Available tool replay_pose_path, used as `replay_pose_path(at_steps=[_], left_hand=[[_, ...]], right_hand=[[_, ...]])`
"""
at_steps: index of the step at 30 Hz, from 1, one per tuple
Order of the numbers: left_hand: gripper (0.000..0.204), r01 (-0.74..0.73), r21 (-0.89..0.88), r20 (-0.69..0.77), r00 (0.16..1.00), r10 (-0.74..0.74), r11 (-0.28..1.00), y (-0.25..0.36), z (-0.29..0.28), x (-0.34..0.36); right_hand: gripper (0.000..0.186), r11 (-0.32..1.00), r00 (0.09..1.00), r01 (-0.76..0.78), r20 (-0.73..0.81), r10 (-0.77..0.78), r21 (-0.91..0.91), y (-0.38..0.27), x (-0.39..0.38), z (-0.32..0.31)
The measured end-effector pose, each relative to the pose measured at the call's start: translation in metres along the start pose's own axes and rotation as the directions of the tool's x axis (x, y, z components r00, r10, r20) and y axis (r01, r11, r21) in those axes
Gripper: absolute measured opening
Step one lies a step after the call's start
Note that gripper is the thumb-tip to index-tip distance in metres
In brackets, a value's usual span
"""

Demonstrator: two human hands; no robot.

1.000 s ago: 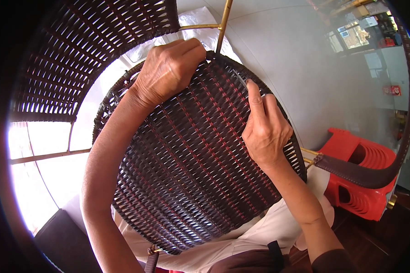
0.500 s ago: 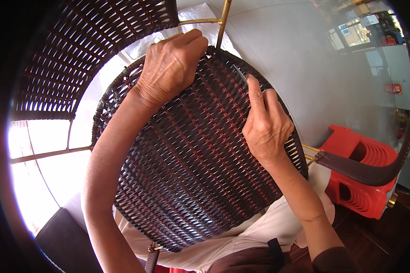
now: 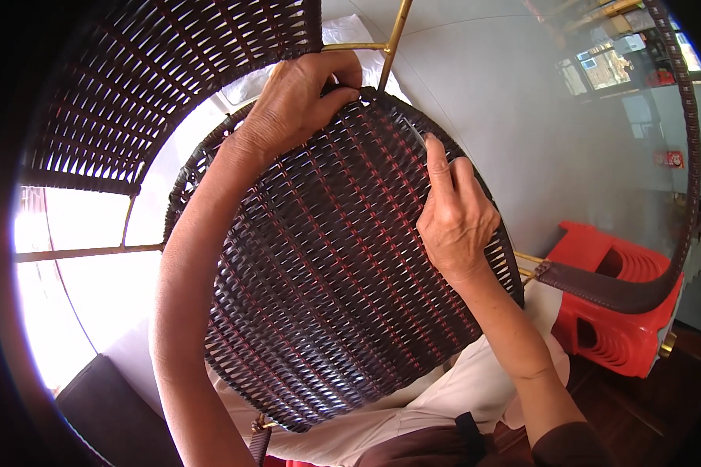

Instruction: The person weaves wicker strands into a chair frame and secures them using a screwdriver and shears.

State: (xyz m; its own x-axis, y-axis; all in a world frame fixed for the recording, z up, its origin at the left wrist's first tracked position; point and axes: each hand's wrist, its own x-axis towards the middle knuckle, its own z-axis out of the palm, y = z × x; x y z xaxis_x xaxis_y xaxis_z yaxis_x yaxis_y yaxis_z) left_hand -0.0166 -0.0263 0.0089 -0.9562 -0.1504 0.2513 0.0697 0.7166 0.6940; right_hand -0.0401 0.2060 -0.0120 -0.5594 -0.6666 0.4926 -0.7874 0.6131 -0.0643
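Dark brown wicker with red strands forms the round chair seat (image 3: 343,265) that lies over my lap. At its far rim my left hand (image 3: 304,97) is closed, thumb on top and fingers curled over the edge; any strand in the pinch is hidden. My right hand (image 3: 458,214) is closed round a thin, pointed metal tool (image 3: 414,130), its index finger stretched along it. The tool's tip meets the weave near the far right rim. Its handle is hidden in my palm, so its exact kind does not show.
A woven chair back (image 3: 179,86) curves up at the far left. Brass-coloured frame rods (image 3: 396,43) join at the far side. To the right, a wrapped armrest (image 3: 607,289) bends in front of red plastic stools (image 3: 619,335). A dark flat panel (image 3: 113,412) sits at lower left.
My left hand has turned, and its thumb now shows pressed near the rim. The chair has shifted slightly in view. My right hand stays at nearly the same spot with the tool.
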Motion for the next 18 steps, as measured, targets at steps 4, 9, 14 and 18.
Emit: replay_pose_path(at_steps=[4,9,14,18], left_hand=[[0.014,0.022,0.020,0.059,0.998,-0.024,1.000,-0.0053,-0.0007,-0.0003],[0.013,0.045,0.042,0.053,0.997,-0.048,0.998,-0.0077,0.0012,-0.0018],[0.013,0.051,0.038,-0.022,0.999,-0.050,0.998,-0.0076,0.0029,-0.0054],[0.013,0.075,0.088,-0.058,0.996,-0.070,0.993,0.0004,0.0051,-0.0051]], right_hand=[[0.052,1.000,1.000,0.012,-0.025,-0.012,-0.004,0.0007,-0.0003,0.0003],[0.051,1.000,1.000,0.006,-0.008,-0.006,-0.012,0.0005,-0.0009,0.0004],[0.051,1.000,1.000,-0.003,-0.003,0.003,0.011,0.0014,-0.0009,0.0006],[0.051,1.000,1.000,0.004,-0.001,-0.004,0.014,0.0022,0.0011,-0.0016]])
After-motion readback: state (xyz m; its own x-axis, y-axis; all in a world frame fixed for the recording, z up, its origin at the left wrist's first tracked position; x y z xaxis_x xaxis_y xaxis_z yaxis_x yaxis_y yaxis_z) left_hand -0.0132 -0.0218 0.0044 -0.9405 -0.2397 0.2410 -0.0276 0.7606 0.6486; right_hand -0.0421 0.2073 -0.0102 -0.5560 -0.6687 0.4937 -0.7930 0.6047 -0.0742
